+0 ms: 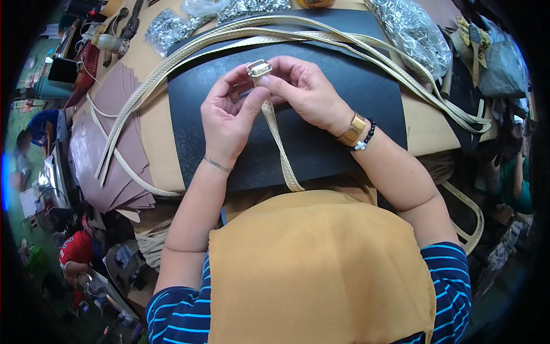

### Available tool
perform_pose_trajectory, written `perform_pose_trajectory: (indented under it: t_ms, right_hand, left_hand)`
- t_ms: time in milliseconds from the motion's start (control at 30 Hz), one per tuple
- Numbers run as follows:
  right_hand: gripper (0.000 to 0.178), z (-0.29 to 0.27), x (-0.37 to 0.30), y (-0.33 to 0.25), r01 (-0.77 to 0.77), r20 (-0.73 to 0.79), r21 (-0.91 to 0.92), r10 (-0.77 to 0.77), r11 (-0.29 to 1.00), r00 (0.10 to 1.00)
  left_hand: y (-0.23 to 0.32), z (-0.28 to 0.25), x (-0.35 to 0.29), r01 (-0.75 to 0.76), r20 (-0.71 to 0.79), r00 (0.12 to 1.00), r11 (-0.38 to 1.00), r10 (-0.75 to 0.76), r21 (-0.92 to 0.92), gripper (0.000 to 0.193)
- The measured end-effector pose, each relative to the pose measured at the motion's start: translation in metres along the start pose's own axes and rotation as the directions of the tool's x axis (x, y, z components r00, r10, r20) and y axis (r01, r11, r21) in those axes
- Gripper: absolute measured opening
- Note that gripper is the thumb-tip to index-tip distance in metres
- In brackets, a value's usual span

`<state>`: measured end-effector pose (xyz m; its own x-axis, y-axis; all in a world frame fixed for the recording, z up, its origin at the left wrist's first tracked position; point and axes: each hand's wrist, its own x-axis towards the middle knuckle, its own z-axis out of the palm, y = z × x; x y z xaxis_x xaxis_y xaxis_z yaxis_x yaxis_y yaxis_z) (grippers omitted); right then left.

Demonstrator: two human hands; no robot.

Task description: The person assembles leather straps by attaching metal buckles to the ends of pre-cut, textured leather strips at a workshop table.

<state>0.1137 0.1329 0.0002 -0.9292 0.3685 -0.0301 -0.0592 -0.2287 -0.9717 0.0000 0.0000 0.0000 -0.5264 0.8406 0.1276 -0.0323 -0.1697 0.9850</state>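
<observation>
A small silver metal buckle sits at the end of a cream braided strap, held up above a black work mat. My left hand closes on the strap just below the buckle, its thumb and fingertips pressed together there. From the other side, my right hand pinches the buckle, thumb across its lower edge and fingers behind. The strap hangs down over the mat toward the near edge. How its end passes through the buckle is partly hidden by my fingers.
Long cream braided straps arch across the far side of the mat. Mauve sheets are stacked at the left. Plastic bags of metal hardware lie at the back. A brush stands at the far right. Other people work farther off.
</observation>
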Motion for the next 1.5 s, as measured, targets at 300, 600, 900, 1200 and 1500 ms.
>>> perform_pose_trajectory:
  t_ms: [300,600,900,1200,1500]
  right_hand:
    - [0.023,0.004,0.001,0.002,0.122,-0.022,-0.122,-0.126,0.985,0.992]
    - [0.017,0.009,-0.001,0.004,0.177,-0.137,-0.167,-0.201,0.970,0.970]
    - [0.019,0.009,0.009,0.006,0.186,-0.207,-0.225,-0.234,0.956,0.950]
    - [0.029,-0.003,0.005,-0.012,-0.059,-0.145,-0.049,0.052,0.997,0.988]
    - [0.023,-0.010,0.001,-0.014,0.067,-0.145,-0.287,-0.113,0.956,0.983]
  left_hand:
    - [0.004,0.000,-0.001,0.056,-0.015,0.998,0.998,-0.056,-0.036,0.037]
    - [-0.002,-0.001,-0.003,0.030,0.016,0.999,1.000,-0.030,-0.006,0.036]
    - [-0.003,-0.001,0.003,0.079,-0.004,0.997,0.996,-0.079,0.039,0.032]
    - [0.000,0.002,0.006,0.127,-0.127,0.983,0.989,-0.136,-0.077,0.031]
    - [0.007,0.002,0.008,0.219,-0.121,0.967,0.973,-0.226,-0.071,0.034]
